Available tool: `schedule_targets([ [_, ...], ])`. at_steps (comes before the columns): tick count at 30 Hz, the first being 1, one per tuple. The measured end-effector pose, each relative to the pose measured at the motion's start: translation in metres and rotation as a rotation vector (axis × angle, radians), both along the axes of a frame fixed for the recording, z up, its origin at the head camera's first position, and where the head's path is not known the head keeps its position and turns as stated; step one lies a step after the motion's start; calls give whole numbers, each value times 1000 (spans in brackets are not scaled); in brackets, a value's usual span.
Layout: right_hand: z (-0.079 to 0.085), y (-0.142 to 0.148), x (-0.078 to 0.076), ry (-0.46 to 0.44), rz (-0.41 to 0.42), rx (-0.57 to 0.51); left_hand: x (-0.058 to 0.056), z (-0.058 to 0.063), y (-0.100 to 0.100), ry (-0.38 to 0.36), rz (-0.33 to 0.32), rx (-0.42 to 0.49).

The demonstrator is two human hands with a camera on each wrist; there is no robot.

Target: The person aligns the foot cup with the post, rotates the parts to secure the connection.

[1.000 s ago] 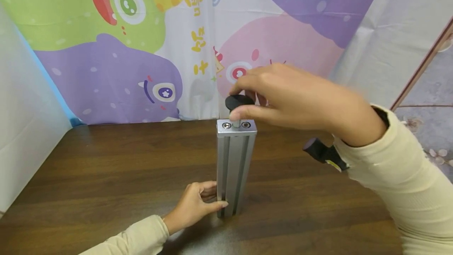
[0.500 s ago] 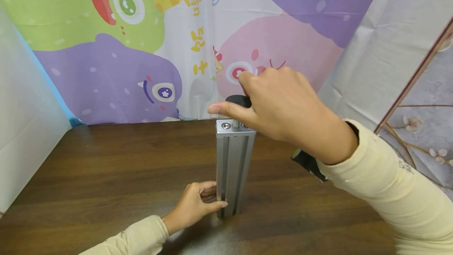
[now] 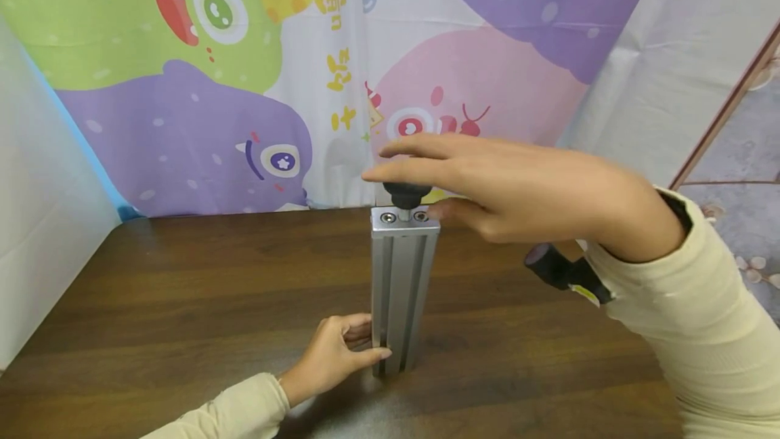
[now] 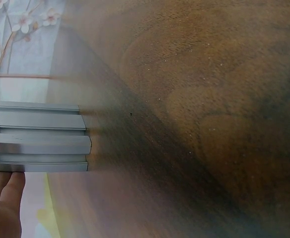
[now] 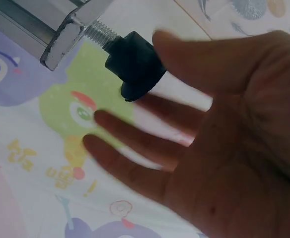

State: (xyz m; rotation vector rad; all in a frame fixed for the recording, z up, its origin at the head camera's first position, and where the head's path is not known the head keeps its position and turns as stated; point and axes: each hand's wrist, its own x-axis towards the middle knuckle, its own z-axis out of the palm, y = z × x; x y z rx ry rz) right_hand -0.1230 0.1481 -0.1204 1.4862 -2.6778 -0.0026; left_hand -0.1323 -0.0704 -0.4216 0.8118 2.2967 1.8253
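Note:
A silver aluminium profile (image 3: 399, 297) stands upright on the wooden table. My left hand (image 3: 338, 354) grips it near its lower end, thumb on the near face and fingers behind. On the profile's top plate are two screws. Between them a threaded stud (image 5: 101, 35) rises, carrying a black levelling foot (image 5: 135, 59) with a wide round disc. My right hand (image 3: 506, 185) is held around the foot from the right, its fingers extended over the disc and its thumb low beside the stud. In the right wrist view the fingers are spread and straight, with the thumb tip right at the foot's edge.
Behind the dark wooden table (image 3: 213, 303) hangs a curtain (image 3: 231, 148) with cartoon figures. A white panel (image 3: 49, 222) borders the left side. A black device (image 3: 551, 266) sits at my right wrist.
My right hand had thumb and fingers on the black foot, then swung round with the thumb reaching left, and now has turned back with straight fingers. The left hand and the profile stay put.

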Motion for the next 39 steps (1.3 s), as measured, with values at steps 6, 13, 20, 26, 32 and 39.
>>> schedule_targets([
  [6, 0, -1, -4, 51, 78, -45, 0, 0, 1, 5, -3, 3],
  [13, -5, -14, -6, 167, -157, -121, 1, 0, 0, -1, 10, -5],
  [20, -18, -33, -2, 378, -443, -201, 1, 0, 0, -5, 15, -5],
  [26, -23, -35, -1, 451, -496, -206, 1, -1, 1, -8, 16, -9],
  [32, -18, -32, 2, 346, -487, -206, 1, -1, 0, -2, 12, -9],
  [39, 0, -7, -1, 62, -255, -124, 0, -1, 0, 12, 9, -15],
])
